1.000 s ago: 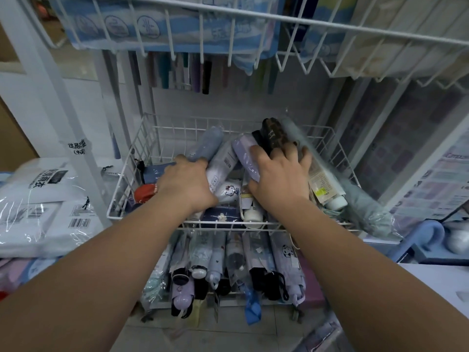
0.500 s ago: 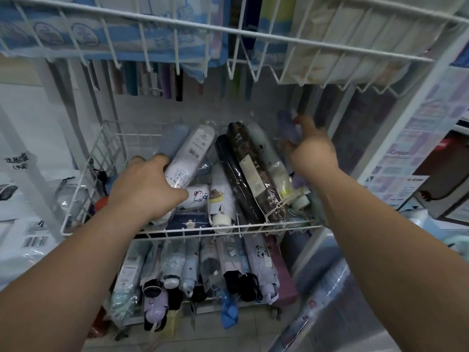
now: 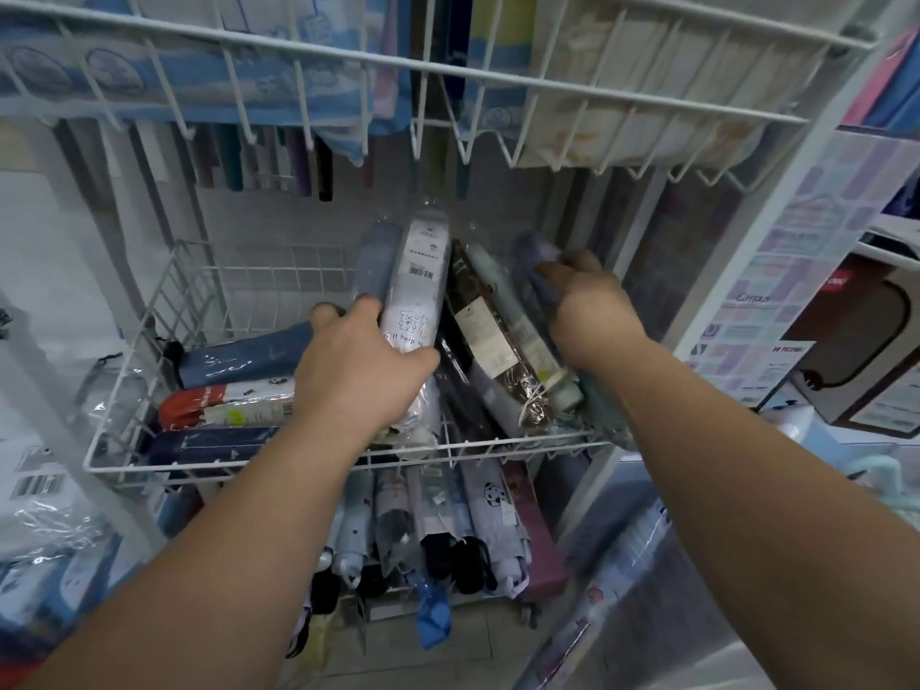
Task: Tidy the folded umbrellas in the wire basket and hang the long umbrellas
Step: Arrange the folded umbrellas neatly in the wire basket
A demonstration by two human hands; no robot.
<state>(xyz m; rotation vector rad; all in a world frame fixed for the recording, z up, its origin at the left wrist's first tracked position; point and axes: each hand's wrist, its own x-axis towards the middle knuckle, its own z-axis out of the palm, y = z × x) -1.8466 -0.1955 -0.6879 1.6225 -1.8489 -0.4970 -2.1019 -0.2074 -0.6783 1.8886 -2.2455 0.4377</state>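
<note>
A white wire basket (image 3: 129, 390) holds several folded umbrellas in plastic sleeves. My left hand (image 3: 358, 371) grips a white folded umbrella (image 3: 420, 281) with a cartoon print, tilted up toward the back, beside a grey-blue one (image 3: 376, 261). My right hand (image 3: 587, 306) grips a lilac-blue folded umbrella (image 3: 535, 256) at the basket's right back corner. Between my hands lie a brown umbrella (image 3: 488, 336) and a pale green one (image 3: 503, 286). At the left, a blue (image 3: 244, 356), a red-and-white (image 3: 224, 408) and a navy umbrella (image 3: 214, 443) lie sideways.
An upper wire shelf (image 3: 448, 67) with packaged goods hangs overhead. Long umbrella tips (image 3: 279, 161) hang behind the basket. A lower basket (image 3: 448, 530) holds more folded umbrellas. Plastic-wrapped packs (image 3: 35, 490) sit left; a box (image 3: 856, 341) and a wrapped long umbrella (image 3: 622, 590) are right.
My right hand left the middle of the pile and carried the lilac-blue umbrella to the right back corner. My left hand shifted right and tilted the white umbrella up, uncovering the sideways umbrellas at left.
</note>
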